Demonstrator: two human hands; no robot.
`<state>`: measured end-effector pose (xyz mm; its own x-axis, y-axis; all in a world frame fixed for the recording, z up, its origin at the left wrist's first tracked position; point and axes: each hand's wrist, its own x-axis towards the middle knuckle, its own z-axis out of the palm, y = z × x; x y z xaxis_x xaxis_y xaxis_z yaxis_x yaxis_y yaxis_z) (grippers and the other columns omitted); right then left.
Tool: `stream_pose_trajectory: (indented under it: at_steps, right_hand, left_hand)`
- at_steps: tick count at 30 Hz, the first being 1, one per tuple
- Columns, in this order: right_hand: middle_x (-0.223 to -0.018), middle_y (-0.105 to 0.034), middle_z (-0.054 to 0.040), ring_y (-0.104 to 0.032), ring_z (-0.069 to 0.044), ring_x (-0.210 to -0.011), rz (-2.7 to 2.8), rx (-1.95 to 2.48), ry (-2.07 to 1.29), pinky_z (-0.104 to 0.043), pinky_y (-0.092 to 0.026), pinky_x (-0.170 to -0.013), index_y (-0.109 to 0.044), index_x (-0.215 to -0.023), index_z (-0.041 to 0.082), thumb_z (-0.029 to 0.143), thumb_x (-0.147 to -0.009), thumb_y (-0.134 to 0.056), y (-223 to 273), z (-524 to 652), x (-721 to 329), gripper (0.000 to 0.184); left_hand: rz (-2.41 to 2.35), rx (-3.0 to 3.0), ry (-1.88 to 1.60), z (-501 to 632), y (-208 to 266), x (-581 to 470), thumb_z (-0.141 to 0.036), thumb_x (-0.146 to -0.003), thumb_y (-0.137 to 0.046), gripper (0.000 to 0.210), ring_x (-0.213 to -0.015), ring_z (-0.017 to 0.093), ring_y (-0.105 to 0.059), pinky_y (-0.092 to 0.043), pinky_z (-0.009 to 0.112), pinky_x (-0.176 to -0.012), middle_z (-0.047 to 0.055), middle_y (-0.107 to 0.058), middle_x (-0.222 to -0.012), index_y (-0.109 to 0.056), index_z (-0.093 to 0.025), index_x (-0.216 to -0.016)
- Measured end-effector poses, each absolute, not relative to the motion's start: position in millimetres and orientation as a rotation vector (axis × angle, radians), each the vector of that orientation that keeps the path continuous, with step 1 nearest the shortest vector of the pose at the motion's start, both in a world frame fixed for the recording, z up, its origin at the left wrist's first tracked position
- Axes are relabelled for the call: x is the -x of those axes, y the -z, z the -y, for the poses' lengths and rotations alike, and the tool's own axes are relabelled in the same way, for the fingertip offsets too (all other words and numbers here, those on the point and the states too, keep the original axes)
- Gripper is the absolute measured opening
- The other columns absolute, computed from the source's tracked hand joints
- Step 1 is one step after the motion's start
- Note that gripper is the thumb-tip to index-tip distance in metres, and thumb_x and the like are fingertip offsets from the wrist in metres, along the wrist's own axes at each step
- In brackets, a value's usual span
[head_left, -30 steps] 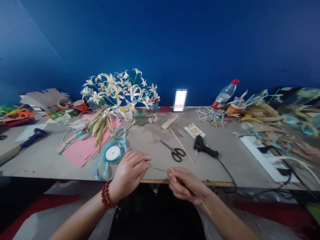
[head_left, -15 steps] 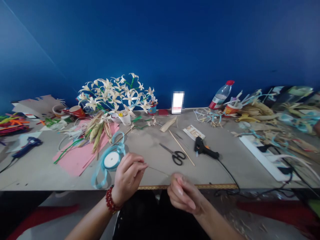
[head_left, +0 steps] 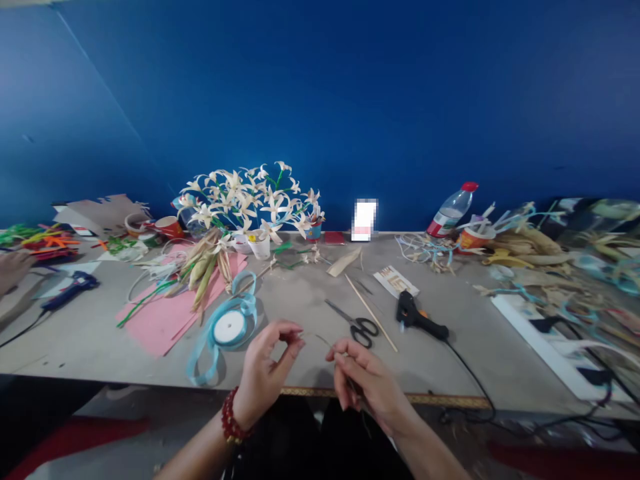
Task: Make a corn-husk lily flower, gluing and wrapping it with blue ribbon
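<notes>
A thin, dull-coloured strand (head_left: 324, 341) stretches between my two hands above the table's front edge, and its kind is too fine to make out. My left hand (head_left: 270, 360), with a red bead bracelet (head_left: 233, 417) at the wrist, bends thumb and forefinger into a ring. Those fingertips pinch near the strand's faint left end. My right hand (head_left: 365, 380) is closed on the strand, and a tail of it hangs below the palm. Left of my left hand lies a spool of light-blue ribbon (head_left: 229, 328). Black-handled scissors (head_left: 357, 325) rest beyond my right hand, beside a thin wooden stick (head_left: 373, 313).
A black glue gun (head_left: 423, 319) and a white power strip (head_left: 533, 343) lie to the right with cords. White artificial flowers (head_left: 250, 200) stand behind pink paper (head_left: 150, 327). Another glue gun (head_left: 70, 293) and another person's hand (head_left: 13, 270) are at left.
My right hand has turned, its fingers now pinching the strand with a tail hanging below. The strand between the hands looks shorter and curved. The other person's hand has appeared at left.
</notes>
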<state>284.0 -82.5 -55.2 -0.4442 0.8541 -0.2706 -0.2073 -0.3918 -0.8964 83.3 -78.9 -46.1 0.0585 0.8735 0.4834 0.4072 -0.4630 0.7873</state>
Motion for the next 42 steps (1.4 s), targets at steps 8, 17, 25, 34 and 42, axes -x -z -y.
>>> stream_pose_trajectory:
  at_steps: [8,17,25,34,42]
  right_hand:
    - [-0.044,-0.057,0.0033,-0.045,-0.007,-0.036,0.926,0.868,-1.943,-0.017,-0.025,-0.037,-0.055,-0.072,0.017,0.042,-0.085,-0.062,60.2,88.3,-265.1,0.029]
    - [-0.049,-0.057,0.0045,-0.043,-0.007,-0.041,1.234,0.91,-1.843,-0.018,-0.031,-0.045,-0.054,-0.078,0.018,0.051,-0.091,-0.054,62.0,91.6,-263.7,0.036]
    - [-0.053,-0.056,0.0043,-0.043,-0.008,-0.043,1.336,0.962,-1.717,-0.02,-0.032,-0.045,-0.054,-0.08,0.019,0.057,-0.092,-0.053,65.2,87.6,-266.2,0.04]
    - [-0.06,-0.06,0.0019,-0.048,-0.011,-0.053,1.501,1.02,-1.512,-0.022,-0.037,-0.053,-0.058,-0.08,0.019,0.049,-0.098,-0.048,55.6,88.9,-277.0,0.036]
    - [-0.069,-0.063,-0.0003,-0.058,-0.015,-0.064,1.677,1.103,-1.147,-0.024,-0.042,-0.061,-0.064,-0.082,0.02,0.034,-0.099,-0.05,51.2,78.5,-285.0,0.027]
  left_hand:
    - [-1.066,-2.009,-1.532,76.4,57.1,-90.3,-0.003,-0.089,-0.055,0.019,-0.077,0.014,-0.059,-0.049,0.026,-0.071,0.002,-0.061,-0.081,-0.062,-0.02,-0.096]
    - [-1.121,-1.716,-1.406,80.5,55.4,-103.4,-0.014,-0.095,-0.05,0.024,-0.079,0.017,-0.062,-0.051,0.028,-0.074,0.005,-0.064,-0.087,-0.07,-0.021,-0.107]
    - [-0.754,-0.846,-1.22,81.0,52.8,-109.4,-0.024,-0.084,-0.069,0.012,-0.074,0.014,-0.054,-0.046,0.026,-0.07,0.004,-0.059,-0.082,-0.072,-0.015,-0.09]
    - [-0.806,-1.003,-1.131,74.1,46.1,-101.6,-0.027,-0.088,-0.067,0.014,-0.067,0.011,-0.051,-0.042,0.024,-0.067,0.001,-0.058,-0.076,-0.062,-0.014,-0.085]
    - [-0.734,-1.1,-1.029,71.3,46.7,-100.9,-0.03,-0.087,-0.067,0.017,-0.065,0.011,-0.049,-0.041,0.022,-0.06,0.001,-0.056,-0.072,-0.059,-0.015,-0.085]
